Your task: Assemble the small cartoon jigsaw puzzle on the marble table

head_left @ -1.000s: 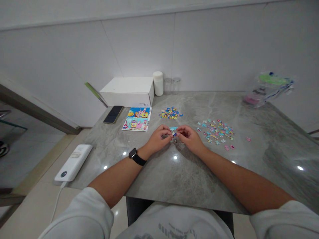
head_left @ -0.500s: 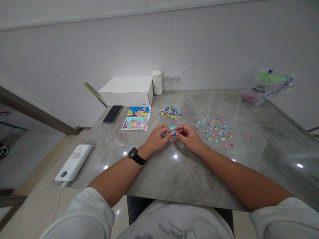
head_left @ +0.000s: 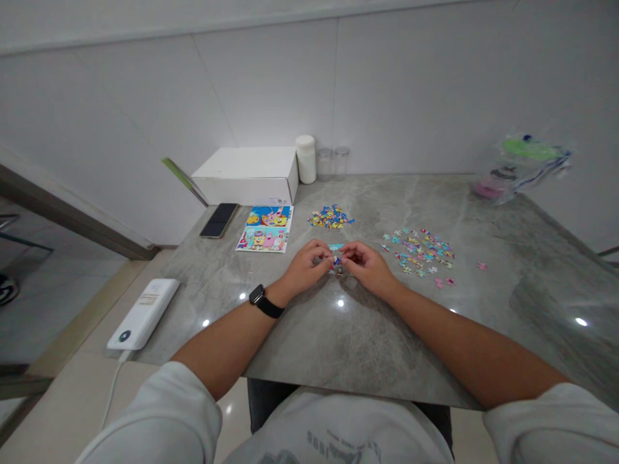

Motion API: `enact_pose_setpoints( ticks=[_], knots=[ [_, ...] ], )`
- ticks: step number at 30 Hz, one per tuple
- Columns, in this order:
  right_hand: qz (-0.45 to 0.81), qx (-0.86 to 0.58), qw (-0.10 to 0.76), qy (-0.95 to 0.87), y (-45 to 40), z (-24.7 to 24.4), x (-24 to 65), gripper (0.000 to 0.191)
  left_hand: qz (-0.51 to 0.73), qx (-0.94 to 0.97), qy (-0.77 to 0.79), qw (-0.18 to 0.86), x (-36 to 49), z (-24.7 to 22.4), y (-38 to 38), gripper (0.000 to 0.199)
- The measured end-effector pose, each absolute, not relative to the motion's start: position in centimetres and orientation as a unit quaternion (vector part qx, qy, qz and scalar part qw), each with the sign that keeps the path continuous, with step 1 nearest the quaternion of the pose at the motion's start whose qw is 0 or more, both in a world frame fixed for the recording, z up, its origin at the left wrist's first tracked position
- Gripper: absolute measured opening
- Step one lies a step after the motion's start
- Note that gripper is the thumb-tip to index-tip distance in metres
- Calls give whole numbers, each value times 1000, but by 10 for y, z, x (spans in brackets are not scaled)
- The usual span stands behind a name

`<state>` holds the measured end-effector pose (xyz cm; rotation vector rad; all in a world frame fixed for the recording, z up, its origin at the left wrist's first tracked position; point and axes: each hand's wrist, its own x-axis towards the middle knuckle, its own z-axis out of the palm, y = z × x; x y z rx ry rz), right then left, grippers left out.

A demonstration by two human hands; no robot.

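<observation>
Near the middle of the table my left hand (head_left: 312, 263) and my right hand (head_left: 363, 263) meet, thumbs and fingers pinched. Between their fingertips are small dark-blue and pale puzzle pieces (head_left: 337, 260), each hand gripping one side; the exact shapes are too small to make out. Just beyond the fingers a light-blue strip of puzzle pieces (head_left: 334, 247) lies on the table, partly hidden by the hands. To the right spreads a loose pile of pastel puzzle pieces (head_left: 423, 251). Farther back sits a heap of blue and yellow puzzle pieces (head_left: 331, 217).
Left of the hands lies a cartoon picture sheet (head_left: 265, 229) beside a phone (head_left: 219, 220). Behind stand a white box (head_left: 245, 174), a white bottle (head_left: 305, 159) and two clear glasses (head_left: 333, 164). A power bank (head_left: 144, 314) rests at the left edge, a plastic bag (head_left: 522, 169) at the back right.
Both hands stay in nearly the same place, with only a slight shift of the fingers around the puzzle pieces. The view has moved very slightly.
</observation>
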<state>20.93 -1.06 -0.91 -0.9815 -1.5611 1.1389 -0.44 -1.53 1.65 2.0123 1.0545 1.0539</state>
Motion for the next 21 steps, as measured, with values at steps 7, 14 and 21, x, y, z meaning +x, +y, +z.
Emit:
enact_pose_setpoints(
  ticks=[7,14,21],
  knots=[
    [466,-404,474,-629,-9,-9,210,27,377,780,387,315,-6,10,-14,18],
    [469,-404,468,-631,-9,-10,209,30,363,790,384,309,-5,12,-14,15],
    [466,-409,470,-629,-10,-9,209,30,385,772,399,311,-4,13,-15,13]
  ],
)
